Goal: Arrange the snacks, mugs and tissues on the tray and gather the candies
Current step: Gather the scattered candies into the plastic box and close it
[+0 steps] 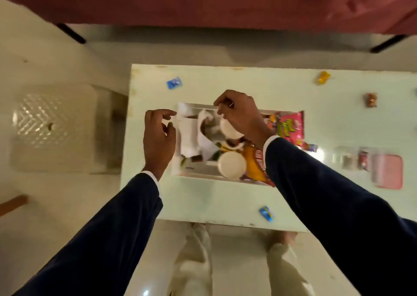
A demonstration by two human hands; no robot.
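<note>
A white tray sits mid-table with white tissues, two white mugs and snack packets: a pink one and an orange one. My left hand hovers at the tray's left edge, pinching a tissue's corner. My right hand is over the tray's far side, fingers pinched on the tissue's other end above the upper mug. Loose candies lie on the table: blue, yellow, brown, blue.
The white table has a clear container with a pink lid at the right and a small wrapped candy beside the tray. A red sofa lies beyond. A plastic stool stands left.
</note>
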